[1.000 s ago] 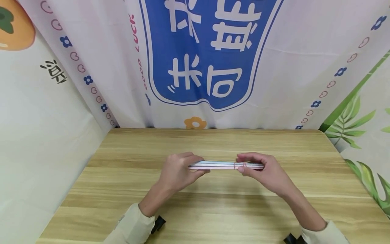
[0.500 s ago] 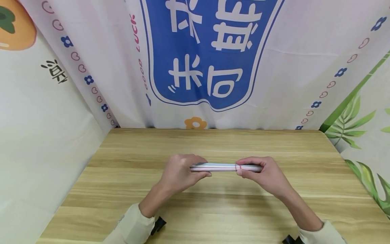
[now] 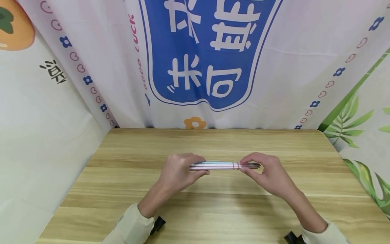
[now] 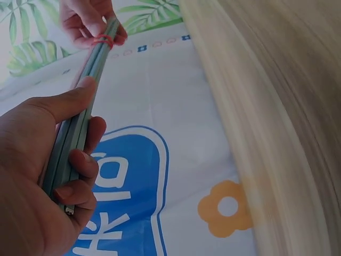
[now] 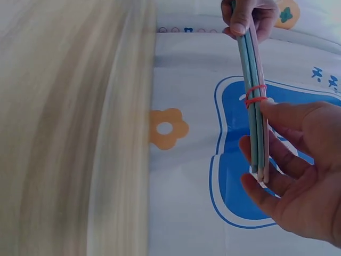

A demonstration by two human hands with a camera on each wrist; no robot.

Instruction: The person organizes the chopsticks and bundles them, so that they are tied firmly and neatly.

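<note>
A slim bundle of pastel blue and pink pencil-like sticks (image 3: 216, 165) is held level above the table. Red rubber band loops (image 3: 236, 165) go round it toward its right end. My left hand (image 3: 180, 171) grips the left end, thumb on one side and fingers curled round the other in the left wrist view. My right hand (image 3: 268, 171) pinches the bundle just right of the band with thumb and fingertips. In the right wrist view the thumb touches the band (image 5: 256, 96), and the sticks' ends stand slightly uneven beside the fingers.
A wood-grain table (image 3: 213, 217) lies beneath both hands. A white printed curtain (image 3: 292, 81) with a blue emblem hangs along its back edge. Printed cloth also hangs at the left and right sides.
The right fingertips have slid slightly right along the bundle, showing more of the band loops. The loops stand closer together than one second ago. The left hand keeps its grip, nearly still.
</note>
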